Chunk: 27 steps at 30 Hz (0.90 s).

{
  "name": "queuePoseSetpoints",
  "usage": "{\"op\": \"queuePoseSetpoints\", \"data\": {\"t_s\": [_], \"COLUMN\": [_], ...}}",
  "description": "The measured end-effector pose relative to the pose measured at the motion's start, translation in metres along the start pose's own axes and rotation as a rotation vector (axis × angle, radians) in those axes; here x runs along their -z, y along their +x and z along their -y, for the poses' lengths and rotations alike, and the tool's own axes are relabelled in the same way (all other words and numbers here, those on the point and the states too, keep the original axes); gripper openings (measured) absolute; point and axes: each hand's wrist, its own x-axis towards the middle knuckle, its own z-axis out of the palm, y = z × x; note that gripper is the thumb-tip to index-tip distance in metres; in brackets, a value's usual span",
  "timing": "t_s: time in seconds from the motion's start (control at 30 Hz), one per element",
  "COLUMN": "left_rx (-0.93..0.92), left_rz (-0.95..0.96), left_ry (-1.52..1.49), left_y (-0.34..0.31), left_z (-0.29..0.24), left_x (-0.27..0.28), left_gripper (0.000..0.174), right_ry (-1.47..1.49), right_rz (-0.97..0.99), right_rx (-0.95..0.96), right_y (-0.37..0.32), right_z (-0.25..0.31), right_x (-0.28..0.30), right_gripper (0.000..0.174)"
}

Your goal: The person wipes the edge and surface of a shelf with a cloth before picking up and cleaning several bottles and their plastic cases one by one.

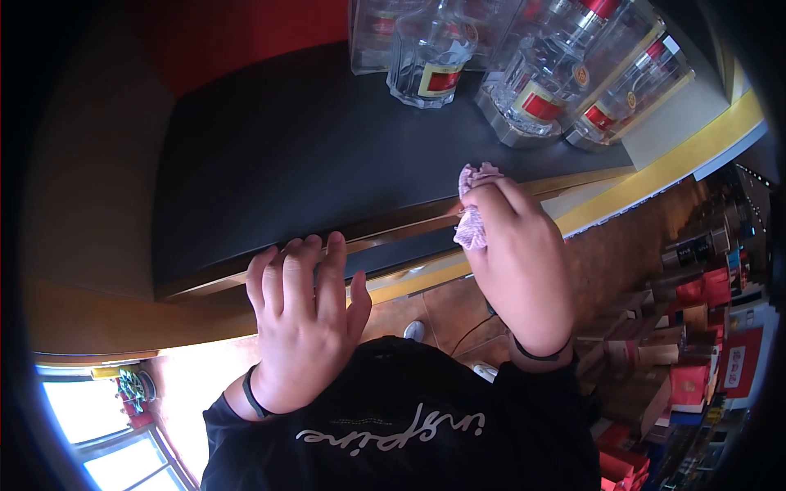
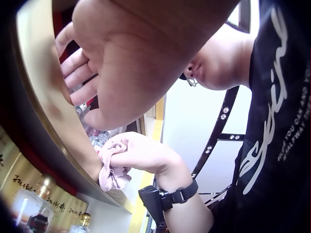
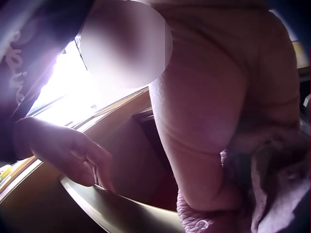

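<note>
A crumpled pale pink cloth (image 1: 470, 227) is bunched in my right hand (image 1: 524, 254), which grips it at the front edge of a dark shelf (image 1: 278, 155). The left wrist view shows the same cloth (image 2: 114, 170) pressed against the shelf's light front edge. My left hand (image 1: 303, 327) lies further left with its fingers extended, fingertips at the shelf edge, holding nothing. In the right wrist view, the cloth (image 3: 194, 218) shows beneath my right palm, and my left hand (image 3: 80, 153) touches the edge beyond.
Clear bottles stand along the back of the shelf, one bare bottle (image 1: 434, 65) and others in transparent cases (image 1: 536, 90). Bottles (image 2: 36, 208) also stand on a lower shelf. Red and brown boxes (image 1: 688, 380) are stacked at right. A potted plant (image 1: 131, 389) sits by the window.
</note>
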Motion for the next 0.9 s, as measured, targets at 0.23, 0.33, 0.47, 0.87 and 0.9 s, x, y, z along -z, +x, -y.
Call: {"op": "queuePoseSetpoints", "data": {"t_s": [0.23,0.33,0.47,0.87,0.9], "left_rx": [0.01,0.014,0.01,0.036,0.026], "left_rz": [-0.008,-0.009,-0.011,-0.029,-0.039], "left_ry": [0.023,0.023,0.016,0.07,0.079], "left_y": [0.002,0.002,0.003,0.003,0.004], "left_z": [-0.004,-0.005,-0.003,-0.012,-0.012], "left_x": [0.0,-0.002,-0.003,-0.007,-0.008], "left_gripper": [0.051,0.051,0.05,0.05,0.05], "right_ry": [-0.223,-0.123,0.034,-0.439,-0.349], "right_rz": [-0.036,-0.076,-0.015,0.051,0.006], "right_rx": [0.062,0.056,-0.043,0.065,0.062], "right_y": [0.003,0.003,0.003,0.012,0.011], "right_z": [0.016,0.02,-0.013,0.004,0.0], "right_x": [-0.016,-0.02,-0.001,0.0,-0.001], "right_gripper": [0.033,0.03,0.037,0.014,0.015]}}
